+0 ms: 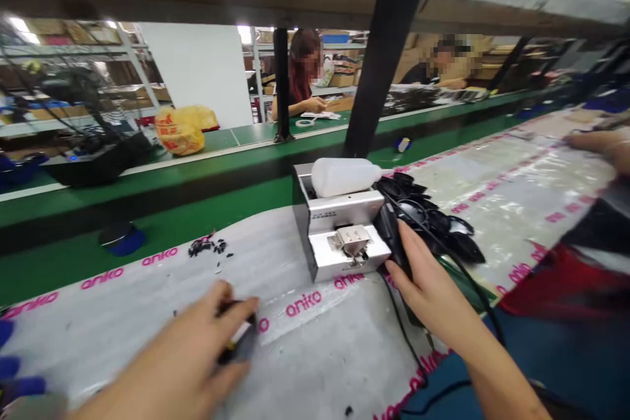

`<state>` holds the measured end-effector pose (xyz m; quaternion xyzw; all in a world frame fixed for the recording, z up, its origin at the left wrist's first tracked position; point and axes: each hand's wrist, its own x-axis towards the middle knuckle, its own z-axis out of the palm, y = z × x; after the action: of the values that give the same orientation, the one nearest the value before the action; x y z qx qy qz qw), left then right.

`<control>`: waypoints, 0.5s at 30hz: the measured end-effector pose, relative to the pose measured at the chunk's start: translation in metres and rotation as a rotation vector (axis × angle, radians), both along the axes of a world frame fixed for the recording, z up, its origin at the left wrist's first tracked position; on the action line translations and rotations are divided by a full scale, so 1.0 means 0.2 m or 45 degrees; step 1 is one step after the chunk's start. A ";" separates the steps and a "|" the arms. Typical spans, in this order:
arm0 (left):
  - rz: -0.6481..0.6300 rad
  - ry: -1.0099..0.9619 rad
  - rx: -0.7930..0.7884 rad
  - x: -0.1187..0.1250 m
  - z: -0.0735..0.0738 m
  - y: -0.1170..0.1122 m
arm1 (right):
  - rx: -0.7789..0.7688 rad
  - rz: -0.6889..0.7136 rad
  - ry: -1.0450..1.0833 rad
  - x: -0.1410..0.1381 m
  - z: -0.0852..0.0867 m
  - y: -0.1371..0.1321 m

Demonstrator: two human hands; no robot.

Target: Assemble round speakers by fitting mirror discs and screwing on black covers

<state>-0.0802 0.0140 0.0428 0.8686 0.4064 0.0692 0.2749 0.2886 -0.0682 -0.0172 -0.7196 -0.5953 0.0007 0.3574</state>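
Observation:
My left hand [197,348] lies low on the plastic sheet, fingers curled round a small dark object [239,340] with a pale label. My right hand [423,279] grips a black corded mouse [392,231] and holds it against the right side of a small metal machine [339,230]. The mouse's cable [408,341] trails down toward me. A white plastic bottle [344,175] lies on its side on top of the machine. A heap of black mice [433,216] sits just right of the machine.
Clear plastic sheet printed "anko" [305,305] covers the bench. Small black bits [209,247] lie at left. A green conveyor [197,184] runs behind, with a yellow bag [180,129] and black box [98,161]. Two people sit beyond; another person's hand [603,144] at far right.

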 end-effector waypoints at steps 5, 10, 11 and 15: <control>-0.018 0.258 -0.044 0.25 -0.02 -0.14 | 0.068 0.045 -0.040 0.00 -0.02 0.02; 0.305 0.114 0.171 0.18 0.03 0.10 | 0.385 -0.079 0.047 -0.27 0.08 -0.03; 0.404 0.135 0.258 0.17 0.01 0.16 | 0.466 0.021 0.079 -0.35 0.10 -0.04; 0.509 0.183 0.360 0.19 -0.13 0.34 | 0.407 0.588 -0.005 -0.72 0.14 -0.03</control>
<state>-0.0414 0.0816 0.0173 0.8036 0.5747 0.1163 0.1020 0.1443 -0.0752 0.0108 -0.4993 -0.7369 -0.0131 0.4555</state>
